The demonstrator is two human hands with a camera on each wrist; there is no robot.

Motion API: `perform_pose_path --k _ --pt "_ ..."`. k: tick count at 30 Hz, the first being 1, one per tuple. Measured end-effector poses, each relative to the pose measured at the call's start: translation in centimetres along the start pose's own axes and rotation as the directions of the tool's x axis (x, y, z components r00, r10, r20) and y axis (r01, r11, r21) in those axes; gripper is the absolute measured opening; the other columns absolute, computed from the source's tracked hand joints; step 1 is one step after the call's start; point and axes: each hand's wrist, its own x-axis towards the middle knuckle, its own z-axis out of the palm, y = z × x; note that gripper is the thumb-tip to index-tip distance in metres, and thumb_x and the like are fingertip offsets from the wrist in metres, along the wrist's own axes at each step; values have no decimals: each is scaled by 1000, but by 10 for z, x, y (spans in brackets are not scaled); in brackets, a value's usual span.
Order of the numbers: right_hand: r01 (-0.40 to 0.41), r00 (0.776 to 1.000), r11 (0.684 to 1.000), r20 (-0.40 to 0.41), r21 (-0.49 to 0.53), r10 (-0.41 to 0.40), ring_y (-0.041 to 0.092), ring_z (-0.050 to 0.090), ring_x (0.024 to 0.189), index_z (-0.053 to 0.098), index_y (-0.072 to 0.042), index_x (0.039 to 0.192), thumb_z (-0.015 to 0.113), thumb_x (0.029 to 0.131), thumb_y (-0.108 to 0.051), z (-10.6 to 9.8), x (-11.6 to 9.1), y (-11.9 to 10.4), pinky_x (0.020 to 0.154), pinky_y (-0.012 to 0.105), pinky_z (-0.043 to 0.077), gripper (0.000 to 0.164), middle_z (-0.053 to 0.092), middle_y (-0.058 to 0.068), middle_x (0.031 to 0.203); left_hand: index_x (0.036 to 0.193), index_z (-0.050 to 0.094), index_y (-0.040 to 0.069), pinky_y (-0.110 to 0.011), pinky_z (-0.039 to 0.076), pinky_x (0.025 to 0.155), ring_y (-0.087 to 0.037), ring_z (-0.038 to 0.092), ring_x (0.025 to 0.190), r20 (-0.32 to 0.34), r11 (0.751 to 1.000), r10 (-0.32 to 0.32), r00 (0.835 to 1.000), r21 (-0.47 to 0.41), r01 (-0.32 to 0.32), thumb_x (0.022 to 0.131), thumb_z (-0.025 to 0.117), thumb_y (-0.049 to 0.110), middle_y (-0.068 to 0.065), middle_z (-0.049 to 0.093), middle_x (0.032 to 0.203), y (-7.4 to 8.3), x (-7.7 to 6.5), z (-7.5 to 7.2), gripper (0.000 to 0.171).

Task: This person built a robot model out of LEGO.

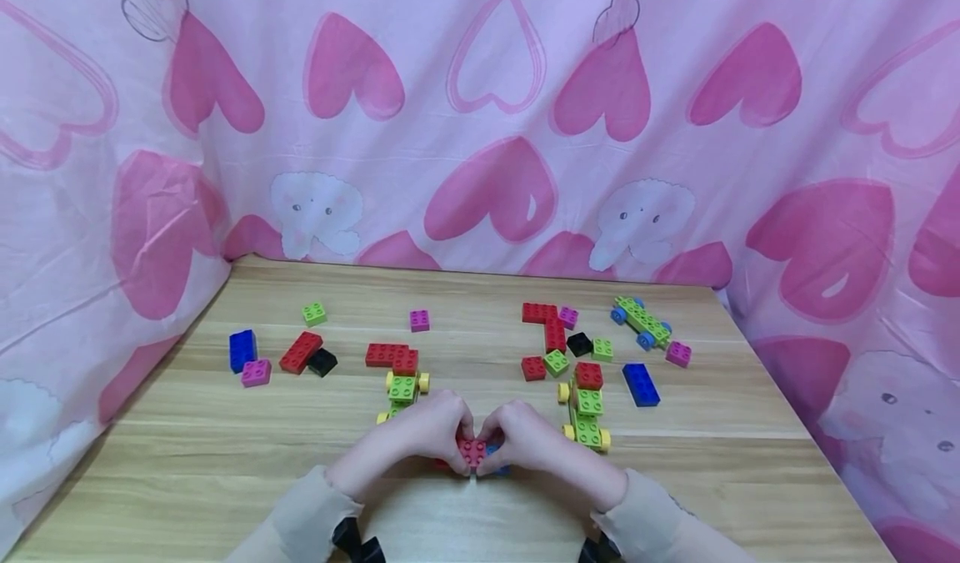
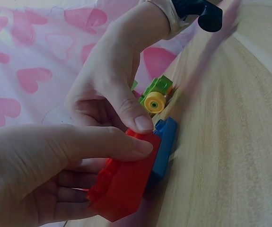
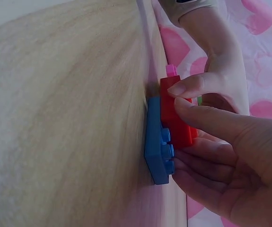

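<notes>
Both hands meet at the near middle of the table. My left hand (image 1: 433,431) pinches a long red brick (image 2: 126,187), its thumb flat on the brick's smooth side and its fingers behind. Opposite it, my right hand (image 1: 522,439) grips the same red brick, thumb tip beside the left thumb, other fingers behind the studs. Under the red brick lies a blue brick (image 3: 155,151), offset so that one end with several studs shows. Just beyond the hands stand two green cars with yellow wheels, the left one (image 1: 402,389) partly hidden by my left hand, the right one (image 1: 588,417) topped with red.
At the left lie a blue brick (image 1: 242,350), a pink brick (image 1: 257,372), a red brick (image 1: 301,352) and a black one (image 1: 322,362). Farther right are joined red bricks (image 1: 553,334), a green car with blue wheels (image 1: 645,323) and another blue brick (image 1: 641,384). A pink curtain (image 1: 480,188) borders the table.
</notes>
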Motion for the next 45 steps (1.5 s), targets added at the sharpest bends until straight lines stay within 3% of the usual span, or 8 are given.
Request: perform_pose_path --k 7,13,21,27,31,34,39,45 --pt "-32 999 999 15 10 32 -2 53 64 76 -11 84 89 68 -22 0 1 -2 62 17 47 24 68 -7 72 73 71 19 -19 43 61 -4 50 62 9 999 -24 1000 -35 24 66 90 22 12 61 65 -1 -1 0 20" --pt "-54 998 998 19 20 54 -1 54 65 76 -10 86 89 68 -22 0 0 -1 63 17 47 25 69 -7 73 75 71 20 -19 43 63 -3 50 65 21 1000 6 1000 -28 -5 67 90 23 13 62 69 -3 0 0 21" --pt "4 999 999 32 -38 -3 -1 52 64 75 -11 88 87 71 -25 -2 -1 -3 61 16 46 25 67 -8 73 84 73 19 -17 45 66 0 53 68 31 998 56 998 18 -57 67 90 29 15 62 74 -3 -1 -3 26" --pt "14 999 998 48 -57 -11 0 58 75 75 -10 100 88 70 -31 -6 -3 -2 69 17 49 39 71 -6 86 92 74 17 -17 47 66 1 56 68 48 998 53 997 23 -54 66 90 33 15 63 76 -1 -2 -6 35" --pt "-3 999 998 43 -66 6 9 65 93 72 -9 110 87 72 -33 -18 -8 -4 83 24 54 47 73 -1 102 98 74 13 -17 48 67 0 57 71 44 997 58 997 47 -60 66 90 33 13 66 80 0 -3 -9 41" --pt "7 1000 997 11 -79 -6 17 67 100 71 -8 113 85 75 -31 -30 -11 -7 87 31 55 46 73 4 108 99 74 12 -17 48 68 -1 57 73 34 996 60 998 71 -62 66 90 32 11 67 84 1 -5 -11 42" --pt "32 996 995 -78 -98 -40 23 67 101 71 -6 113 81 80 -25 -54 -16 -10 87 41 57 39 73 8 109 101 75 14 -17 48 71 -1 57 76 40 995 57 998 80 -61 67 90 29 11 67 87 1 -7 -12 40" --pt "48 977 988 -197 -145 -77 23 69 101 72 -9 111 80 82 -20 -86 -15 -9 87 39 57 33 74 6 107 98 76 18 -18 47 70 -1 55 74 61 996 33 998 81 -38 70 88 27 13 66 84 3 -10 -11 32"
